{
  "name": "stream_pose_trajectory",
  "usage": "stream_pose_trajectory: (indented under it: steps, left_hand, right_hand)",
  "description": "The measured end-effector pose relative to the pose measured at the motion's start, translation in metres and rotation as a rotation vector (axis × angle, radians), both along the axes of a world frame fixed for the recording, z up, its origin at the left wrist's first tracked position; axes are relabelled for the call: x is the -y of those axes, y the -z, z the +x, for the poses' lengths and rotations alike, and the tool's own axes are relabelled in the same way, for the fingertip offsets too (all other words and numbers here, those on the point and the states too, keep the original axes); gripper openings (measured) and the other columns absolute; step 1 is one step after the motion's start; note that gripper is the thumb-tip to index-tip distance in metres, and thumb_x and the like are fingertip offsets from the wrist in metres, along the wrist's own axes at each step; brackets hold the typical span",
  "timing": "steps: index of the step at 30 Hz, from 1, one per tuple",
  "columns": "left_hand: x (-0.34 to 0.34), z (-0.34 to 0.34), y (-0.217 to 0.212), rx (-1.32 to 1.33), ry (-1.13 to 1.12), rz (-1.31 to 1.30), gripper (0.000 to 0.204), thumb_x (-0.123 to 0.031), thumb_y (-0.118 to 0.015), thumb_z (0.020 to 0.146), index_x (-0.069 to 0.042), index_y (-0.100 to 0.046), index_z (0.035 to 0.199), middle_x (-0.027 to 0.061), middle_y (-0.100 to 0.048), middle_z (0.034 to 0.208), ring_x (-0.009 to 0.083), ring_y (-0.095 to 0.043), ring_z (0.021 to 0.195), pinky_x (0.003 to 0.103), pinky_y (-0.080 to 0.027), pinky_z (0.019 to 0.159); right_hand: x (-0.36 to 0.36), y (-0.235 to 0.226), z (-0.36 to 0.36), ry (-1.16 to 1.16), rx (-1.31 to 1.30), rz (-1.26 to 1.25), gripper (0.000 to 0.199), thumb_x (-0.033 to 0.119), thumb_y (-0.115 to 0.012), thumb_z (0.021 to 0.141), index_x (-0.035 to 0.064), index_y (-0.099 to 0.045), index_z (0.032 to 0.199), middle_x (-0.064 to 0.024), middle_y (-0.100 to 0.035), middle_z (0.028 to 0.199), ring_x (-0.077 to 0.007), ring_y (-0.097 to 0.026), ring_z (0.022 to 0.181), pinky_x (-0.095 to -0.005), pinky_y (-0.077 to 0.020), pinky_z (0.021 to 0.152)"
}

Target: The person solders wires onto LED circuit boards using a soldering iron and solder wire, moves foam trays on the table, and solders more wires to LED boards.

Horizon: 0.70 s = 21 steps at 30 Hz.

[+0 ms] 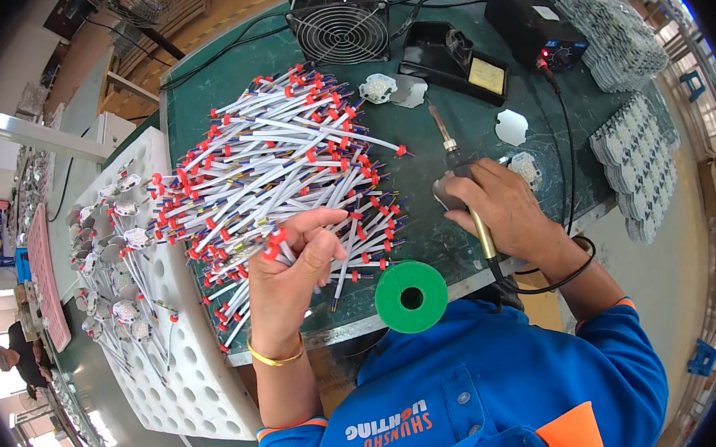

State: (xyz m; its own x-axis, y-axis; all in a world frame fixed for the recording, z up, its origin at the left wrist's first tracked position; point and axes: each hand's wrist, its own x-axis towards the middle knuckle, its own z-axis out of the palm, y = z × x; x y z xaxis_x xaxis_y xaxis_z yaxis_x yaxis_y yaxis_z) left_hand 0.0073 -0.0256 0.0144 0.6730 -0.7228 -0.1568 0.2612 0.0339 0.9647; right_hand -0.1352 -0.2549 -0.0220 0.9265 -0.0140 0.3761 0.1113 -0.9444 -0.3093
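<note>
My left hand [290, 276] is closed at the near edge of a big heap of short white cables [283, 145] with red rings. It pinches one or more white cables; a red ring [273, 246] shows at the fingers, but the number held is hard to tell. On the right, my right hand [502, 211] is wrapped round a soldering iron [482, 234], whose bare metal tip points away from me. A small silver piece [442, 192] shows by its fingertips, partly hidden. Between the hands, at the table's near edge, is a green spool [388, 296].
A fan [341, 27] stands at the back, beside a soldering-iron stand [437, 59] with yellow sponge and a black soldering station [532, 25]. Stacked metal plates [637, 156] line the right. At left, a white perforated board [189, 383] carries lamp boards with cables. Loose round plates [511, 127] lie near the iron.
</note>
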Motion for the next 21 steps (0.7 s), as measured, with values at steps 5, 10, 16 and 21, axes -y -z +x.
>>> stream_pose_trajectory:
  steps: [5,10,16,21]
  left_hand:
    - [0.005,-0.007,0.020,0.495,-0.174,0.261,0.015,-0.008,-0.062,0.083,0.001,-0.064,0.094,0.0058,-0.064,0.074,0.0093,-0.053,0.058,0.023,-0.042,0.052]
    - [0.023,-0.018,0.031,1.048,-0.174,0.558,0.014,-0.010,-0.066,0.071,-0.004,-0.067,0.084,0.0129,-0.063,0.073,0.0265,-0.060,0.058,0.034,-0.047,0.052]
    - [0.030,-0.021,0.036,1.114,-0.126,0.592,0.018,-0.010,-0.068,0.068,-0.001,-0.065,0.083,0.0125,-0.062,0.072,0.0281,-0.060,0.060,0.035,-0.048,0.054]
    - [0.025,-0.009,0.026,0.419,-0.206,0.122,0.014,-0.013,-0.063,0.083,0.000,-0.063,0.090,0.0037,-0.064,0.073,0.0047,-0.048,0.054,0.020,-0.038,0.050]
  right_hand:
    - [0.001,-0.002,0.000,0.047,0.041,-0.064,0.028,0.003,-0.063,0.069,0.0065,-0.050,0.094,-0.0108,-0.050,0.072,-0.0266,-0.053,0.066,-0.0372,-0.0434,0.053]
    - [-0.001,-0.001,-0.002,0.124,0.201,0.179,0.030,-0.006,-0.062,0.067,0.0045,-0.049,0.092,-0.0103,-0.052,0.071,-0.0279,-0.053,0.063,-0.0361,-0.0421,0.053]
    - [-0.006,-0.016,-0.008,0.230,0.225,0.597,0.025,-0.002,-0.064,0.074,0.0055,-0.047,0.091,-0.0041,-0.044,0.070,-0.0119,-0.047,0.054,-0.0228,-0.0372,0.050]
    - [-0.009,-0.013,-0.010,0.216,0.250,0.809,0.025,0.002,-0.066,0.077,0.0059,-0.046,0.092,0.0012,-0.042,0.078,-0.0032,-0.045,0.054,-0.0187,-0.0359,0.048]
